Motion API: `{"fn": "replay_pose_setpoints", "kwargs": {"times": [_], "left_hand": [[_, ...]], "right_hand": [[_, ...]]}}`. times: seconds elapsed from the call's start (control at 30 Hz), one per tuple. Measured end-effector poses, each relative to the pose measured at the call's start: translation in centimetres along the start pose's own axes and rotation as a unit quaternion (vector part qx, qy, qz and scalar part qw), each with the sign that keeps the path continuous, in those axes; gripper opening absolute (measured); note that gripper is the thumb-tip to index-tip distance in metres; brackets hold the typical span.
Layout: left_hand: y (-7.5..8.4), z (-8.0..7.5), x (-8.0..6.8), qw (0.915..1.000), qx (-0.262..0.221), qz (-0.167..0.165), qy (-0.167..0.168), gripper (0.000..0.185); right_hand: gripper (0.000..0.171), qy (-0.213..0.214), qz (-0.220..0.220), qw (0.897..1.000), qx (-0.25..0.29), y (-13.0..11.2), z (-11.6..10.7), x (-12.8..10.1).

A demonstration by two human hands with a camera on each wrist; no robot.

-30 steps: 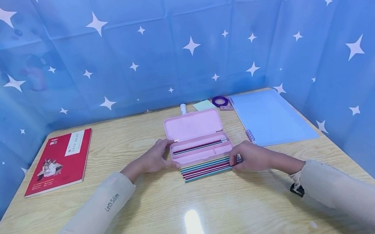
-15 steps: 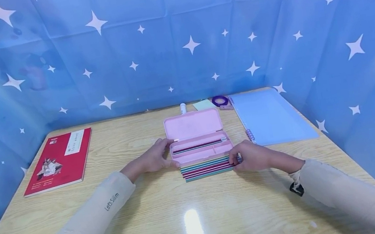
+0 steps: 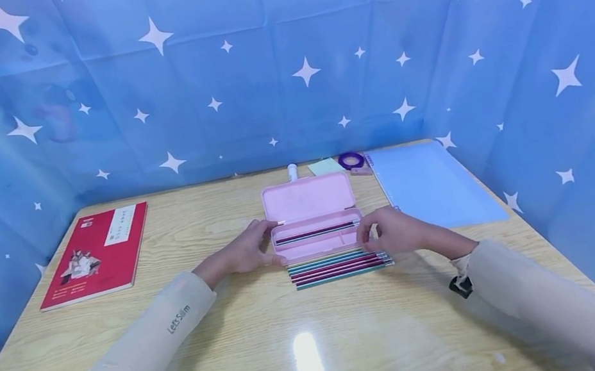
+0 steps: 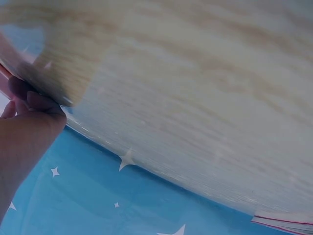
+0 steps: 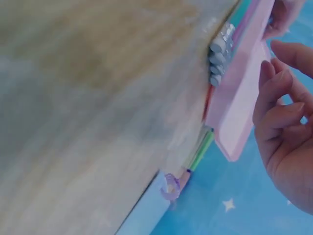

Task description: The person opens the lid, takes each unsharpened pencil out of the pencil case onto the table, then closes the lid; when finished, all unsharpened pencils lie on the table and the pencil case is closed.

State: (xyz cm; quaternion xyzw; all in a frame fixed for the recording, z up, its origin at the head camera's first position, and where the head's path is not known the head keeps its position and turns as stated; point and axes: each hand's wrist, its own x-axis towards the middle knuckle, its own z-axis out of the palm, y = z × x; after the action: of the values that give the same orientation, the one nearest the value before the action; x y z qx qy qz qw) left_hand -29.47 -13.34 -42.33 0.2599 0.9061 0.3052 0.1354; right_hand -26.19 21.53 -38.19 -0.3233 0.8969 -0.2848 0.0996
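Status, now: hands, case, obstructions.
Left hand holds open pencil case by left end. Right hand at right end, seemingly empty. Pencils inside, loose pencils along front. Nothing visibly blocking.

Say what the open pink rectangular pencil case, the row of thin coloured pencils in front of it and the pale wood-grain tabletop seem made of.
Pencil case: probably matte plastic, given its smooth, evenly coloured walls; painted metal is possible.
Pencils: likely painted wood, from slim, smooth coloured shafts; cores not visible.
Tabletop: wood or glossy wood-look laminate, showing grain streaks and a bright reflection.
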Motion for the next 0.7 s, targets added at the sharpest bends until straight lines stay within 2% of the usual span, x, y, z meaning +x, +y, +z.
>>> {"fn": "replay_pose_setpoints", "kwargs": {"times": [0.4, 0.7], "left_hand": [[0.0, 0.1, 0.0, 1.0, -0.003, 0.005, 0.003, 0.1], [-0.1, 0.2, 0.1, 1.0, -0.004, 0.003, 0.003, 0.101]], "right_hand": [[0.008, 0.045, 0.025, 0.999, 0.005, 1.0, -0.6, 3.4], [0.013, 0.049, 0.047, 0.997, -0.021, 1.6, -0.5, 5.5]]}}
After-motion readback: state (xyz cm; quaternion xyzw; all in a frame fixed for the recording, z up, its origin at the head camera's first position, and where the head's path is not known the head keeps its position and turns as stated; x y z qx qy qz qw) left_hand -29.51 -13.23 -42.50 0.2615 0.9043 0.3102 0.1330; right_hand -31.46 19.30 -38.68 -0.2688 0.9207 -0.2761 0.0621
